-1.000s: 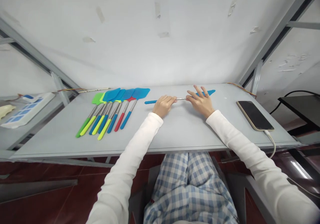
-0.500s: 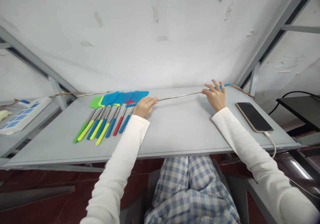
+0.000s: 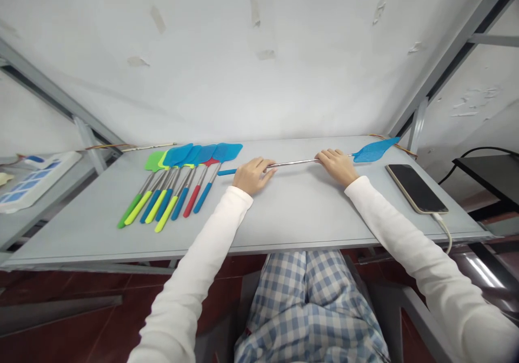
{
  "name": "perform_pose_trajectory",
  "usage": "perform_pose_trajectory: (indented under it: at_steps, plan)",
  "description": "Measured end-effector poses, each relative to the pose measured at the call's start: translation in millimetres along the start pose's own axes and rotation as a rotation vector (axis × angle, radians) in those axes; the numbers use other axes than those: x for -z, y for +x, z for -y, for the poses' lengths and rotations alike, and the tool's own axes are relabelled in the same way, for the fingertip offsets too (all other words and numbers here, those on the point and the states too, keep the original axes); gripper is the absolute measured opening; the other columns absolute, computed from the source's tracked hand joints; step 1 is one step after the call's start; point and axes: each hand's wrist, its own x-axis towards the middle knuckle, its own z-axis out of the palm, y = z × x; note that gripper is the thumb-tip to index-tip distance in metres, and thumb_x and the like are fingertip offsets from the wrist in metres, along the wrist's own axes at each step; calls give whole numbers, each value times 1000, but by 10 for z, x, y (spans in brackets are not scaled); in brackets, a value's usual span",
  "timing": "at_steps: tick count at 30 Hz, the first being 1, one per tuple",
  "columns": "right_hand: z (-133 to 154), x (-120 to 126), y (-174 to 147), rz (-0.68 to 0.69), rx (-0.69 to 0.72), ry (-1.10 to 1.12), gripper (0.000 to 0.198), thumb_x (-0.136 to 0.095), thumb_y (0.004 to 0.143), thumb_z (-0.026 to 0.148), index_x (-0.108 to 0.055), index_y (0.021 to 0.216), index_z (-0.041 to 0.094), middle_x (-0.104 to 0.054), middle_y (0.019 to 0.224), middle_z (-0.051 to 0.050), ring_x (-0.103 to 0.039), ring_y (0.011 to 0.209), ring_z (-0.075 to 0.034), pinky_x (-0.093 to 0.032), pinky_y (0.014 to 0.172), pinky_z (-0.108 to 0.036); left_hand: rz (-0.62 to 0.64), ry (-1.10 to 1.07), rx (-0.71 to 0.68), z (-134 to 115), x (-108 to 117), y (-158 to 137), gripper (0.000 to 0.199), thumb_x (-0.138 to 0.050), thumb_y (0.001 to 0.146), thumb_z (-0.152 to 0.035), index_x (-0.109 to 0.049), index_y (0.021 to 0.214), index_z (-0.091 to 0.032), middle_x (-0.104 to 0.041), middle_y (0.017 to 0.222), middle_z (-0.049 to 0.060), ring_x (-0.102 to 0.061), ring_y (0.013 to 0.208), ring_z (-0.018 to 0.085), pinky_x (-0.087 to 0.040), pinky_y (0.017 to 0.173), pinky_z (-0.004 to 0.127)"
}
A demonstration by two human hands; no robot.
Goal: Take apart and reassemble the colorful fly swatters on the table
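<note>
Blue fly swatter [image 3: 295,162] spans both hands over the tabletop [image 3: 300,212], long axis left-right. Right hand [image 3: 337,167], nearer the swatter's head: grip curled closed on the shaft. Left hand [image 3: 252,176] covers handle, thumb apart; cannot tell whether its grip holds.

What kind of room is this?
Probably a plain workroom, but I can't be sure. There's a long grey table, a metal frame beside it, and a bunch of colourful fly swatters lying side by side on top.
</note>
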Motion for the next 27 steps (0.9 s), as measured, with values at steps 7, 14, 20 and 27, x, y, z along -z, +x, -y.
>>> perform_pose_trajectory:
  at_steps: [7, 14, 20, 27]
  plan:
    - [54, 67, 31, -32, 29, -13, 36, -29, 102, 31, -62, 93, 19, -66, 90, -10, -53, 80, -23, -31, 70, -35, 134, 106, 122, -115, -31, 30, 39, -37, 98, -49, -67, 108, -26, -70, 94, 6, -65, 85, 18, -33, 56, 28]
    - [11, -21, 6, -12, 40, 0, 36, -31, 102, 34, -62, 93, 19, -65, 89, -10, -53, 80, -24, -33, 71, -35, 178, 148, 159, -92, -78, 38, 41, -36, 97, -53, -68, 104, -27, -72, 94, 5, -66, 80, 19, -32, 54, 28]
    - [-179, -51, 3, 34, 95, -1, 39, -32, 100, 41, -61, 89, 18, -64, 83, -9, -54, 78, -23, -34, 71, -34, 235, 101, 138, -109, -43, 105, 37, -41, 96, -53, -68, 97, -28, -74, 91, 2, -67, 78, 17, -32, 56, 26]
    - [-328, 48, 1, -20, 91, -112, 39, -32, 101, 39, -61, 86, 18, -64, 81, -9, -52, 77, -23, -33, 70, -34, 180, 150, 130, 68, 79, 75, 42, -39, 95, -56, -70, 94, -27, -74, 89, 5, -65, 73, 18, -29, 55, 27]
